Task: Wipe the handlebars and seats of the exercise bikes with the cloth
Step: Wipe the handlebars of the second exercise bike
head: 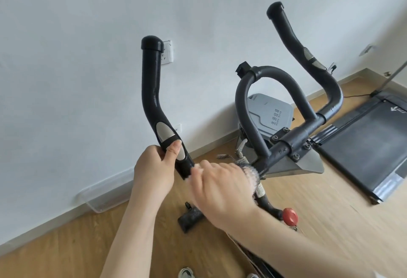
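Observation:
The exercise bike's black handlebars fill the middle of the view: a left horn (152, 83), a right horn (293, 41) and a grey centre loop (271, 77). My left hand (154, 167) grips the lower end of the left horn, thumb lying on its silver sensor plate. My right hand (222, 187) holds a pale pink cloth (253, 174) wrapped round the bar just right of that, and is blurred. The seat is out of view.
A white wall with a socket (168, 54) stands behind the bike. A grey bin (271, 112) sits under the handlebars. A treadmill (365, 145) lies on the wooden floor at the right. The bike's red knob (290, 216) and a pedal (190, 218) are below my hands.

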